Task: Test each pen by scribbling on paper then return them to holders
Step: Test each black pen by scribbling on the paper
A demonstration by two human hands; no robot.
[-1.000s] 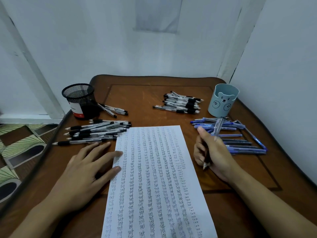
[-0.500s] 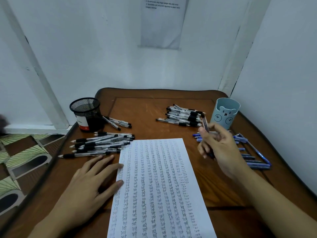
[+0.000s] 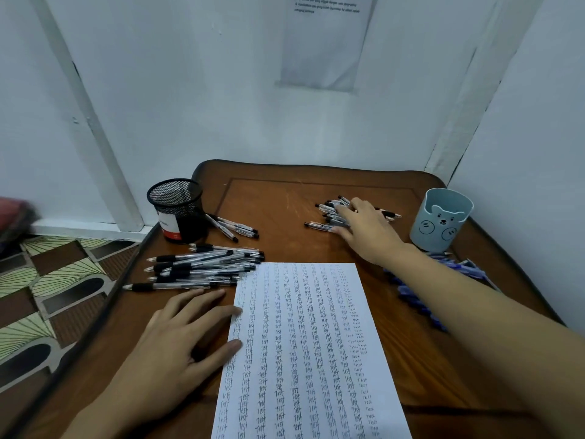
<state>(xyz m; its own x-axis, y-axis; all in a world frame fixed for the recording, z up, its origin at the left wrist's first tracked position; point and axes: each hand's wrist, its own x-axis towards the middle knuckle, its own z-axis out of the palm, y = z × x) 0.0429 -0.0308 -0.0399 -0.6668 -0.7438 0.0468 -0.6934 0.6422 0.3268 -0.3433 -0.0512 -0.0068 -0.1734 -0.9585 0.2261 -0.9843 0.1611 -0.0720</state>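
Lying palm-down at the near left, the left hand (image 3: 177,340) is resting on the worktop (image 3: 285,201), fingers straight and spread, released, gripping nothing. Its index and thumb tips are touching the left edge of the paper (image 3: 304,343). Paper is lying flat at near centre, long side running away from the person, columns of small scribbled "test" words covering most of it, sparser at the right. Right forearm is crossing in from the near right, over the blue pens (image 3: 411,294), which are lying in a loose heap right of the paper, partly hidden under the arm. Black-grip pens (image 3: 202,264) are lying in a heap just beyond the left hand, tips pointing left, right ends near the paper's top left corner. Farther back, a few more pens (image 3: 240,229) are lying just beside the black mesh holder (image 3: 177,213), which is standing upright at far left. Right hand (image 3: 367,226) is reaching onto the far pile of pens (image 3: 326,217), palm down, fingers lying over them; cannot tell whether it is pinching one or only touching. Blue bear holder (image 3: 441,220) is standing upright just right of that hand. Printed sheet (image 3: 326,42) is hanging on the white wall behind. Patterned floor (image 3: 47,296) is showing at left.
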